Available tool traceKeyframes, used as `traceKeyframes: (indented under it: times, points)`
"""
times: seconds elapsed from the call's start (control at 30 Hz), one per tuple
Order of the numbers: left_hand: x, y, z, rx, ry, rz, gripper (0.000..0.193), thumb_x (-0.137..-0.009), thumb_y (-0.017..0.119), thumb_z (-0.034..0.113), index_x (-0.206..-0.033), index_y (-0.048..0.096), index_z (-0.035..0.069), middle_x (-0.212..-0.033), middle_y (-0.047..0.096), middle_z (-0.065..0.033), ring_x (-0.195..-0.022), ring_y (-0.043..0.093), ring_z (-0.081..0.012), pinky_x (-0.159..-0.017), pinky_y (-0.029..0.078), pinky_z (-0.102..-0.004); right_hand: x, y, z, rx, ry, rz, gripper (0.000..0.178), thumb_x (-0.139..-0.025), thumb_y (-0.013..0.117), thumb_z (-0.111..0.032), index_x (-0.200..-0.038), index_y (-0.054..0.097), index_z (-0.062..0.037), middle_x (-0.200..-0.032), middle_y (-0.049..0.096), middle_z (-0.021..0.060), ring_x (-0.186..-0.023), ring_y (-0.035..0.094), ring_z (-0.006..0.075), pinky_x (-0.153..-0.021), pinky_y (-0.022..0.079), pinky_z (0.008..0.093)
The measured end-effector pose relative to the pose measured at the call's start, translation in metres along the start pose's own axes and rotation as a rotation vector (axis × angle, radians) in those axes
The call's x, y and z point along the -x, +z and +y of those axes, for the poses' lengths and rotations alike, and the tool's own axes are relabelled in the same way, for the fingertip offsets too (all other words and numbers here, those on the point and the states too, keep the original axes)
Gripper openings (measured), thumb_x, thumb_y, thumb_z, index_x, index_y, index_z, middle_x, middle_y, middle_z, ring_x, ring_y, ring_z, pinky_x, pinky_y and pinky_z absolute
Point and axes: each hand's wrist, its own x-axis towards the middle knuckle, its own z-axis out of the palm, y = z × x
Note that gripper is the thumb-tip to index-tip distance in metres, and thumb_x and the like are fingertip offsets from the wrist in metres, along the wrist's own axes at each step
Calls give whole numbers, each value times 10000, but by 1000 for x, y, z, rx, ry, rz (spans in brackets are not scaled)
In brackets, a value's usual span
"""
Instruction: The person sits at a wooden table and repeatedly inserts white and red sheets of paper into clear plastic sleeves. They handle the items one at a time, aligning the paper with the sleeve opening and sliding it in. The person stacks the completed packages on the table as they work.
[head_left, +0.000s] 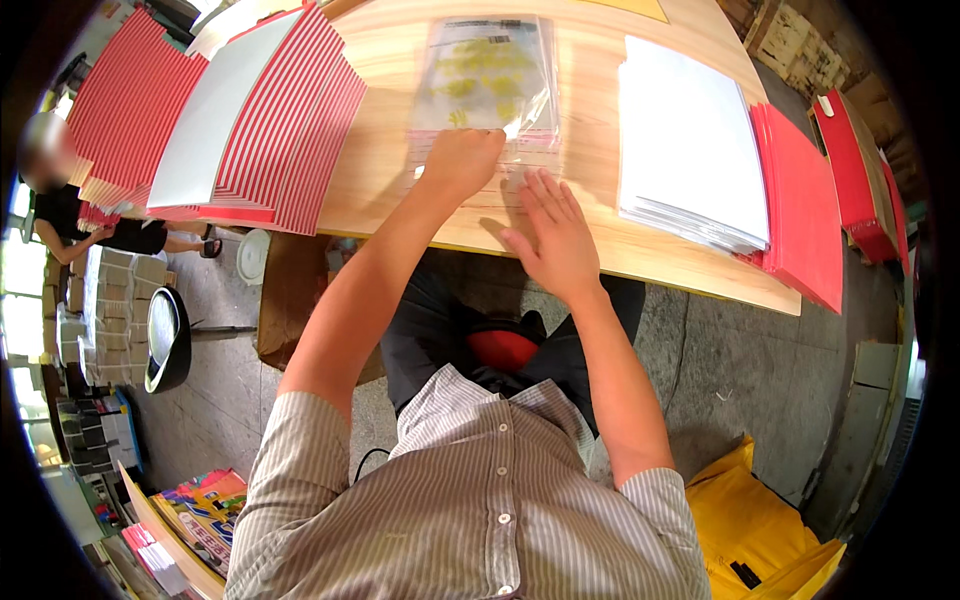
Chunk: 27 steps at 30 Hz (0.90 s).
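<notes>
A clear plastic bag (480, 100) lies flat on the light wood table (385, 150), straight in front of me. It has yellow-green blotches, dark print at its far end and pinkish lines across its near part. My left hand (465, 163) is closed in a fist over the near left part of the bag; whatever its fingers may hold is hidden. Beside it, nearer the table's front edge, my right hand (552, 235) is open with fingers stretched out. Its fingertips rest at the near right part of the plastic.
Tall red-and-white layered stacks (290, 120) with a pale top stand on the left. A pile of white flat packets (690, 140) lies at the right beside red flat items (800, 200). A cardboard box (285, 310) sits below the table; a yellow bag (750, 520) is at lower right. Another person (75, 200) is at far left.
</notes>
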Motion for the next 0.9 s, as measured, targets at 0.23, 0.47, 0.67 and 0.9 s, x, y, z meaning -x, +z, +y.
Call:
traceKeyframes:
  times: [0.23, 0.47, 0.67, 0.9]
  points:
    - [79, -21, 25, 56, 88, 135, 141, -836, 602, 127, -951, 669, 80, -806, 692, -97, -733, 697, -287, -642, 553, -408, 2, -3, 7, -566, 297, 257, 621, -1022, 555, -350, -1525, 398, -22, -1597, 350, 214, -1505, 294, 342, -1230, 230, 430]
    - [115, -6, 51, 118, 66, 105, 342, -873, 675, 341, -1032, 673, 38, -1138, 693, -116, -1099, 657, -277, -864, 538, -400, 4, -4, 13, -428, 217, 58, 427, -1046, 503, -219, -1406, 538, 9, -1506, 488, 192, -1466, 364, 344, -1221, 243, 452]
    - [142, -64, 26, 201, 149, 357, 502, -847, 723, 447, -1148, 674, 49, -1252, 655, -115, -1207, 597, -283, -1016, 479, -437, -2, -5, 7, -229, 84, -74, 261, -958, 610, -96, -1178, 679, 28, -1331, 651, 146, -1348, 522, 320, -1217, 279, 477]
    - [213, -250, -124, 4, -125, 416, 625, -722, 863, 260, -1297, 672, 105, -1360, 645, -80, -1274, 599, -282, -1084, 497, -457, 2, -4, 6, -228, 127, -58, 252, -935, 627, -82, -1152, 682, 34, -1351, 636, 151, -1349, 520, 325, -1216, 283, 456]
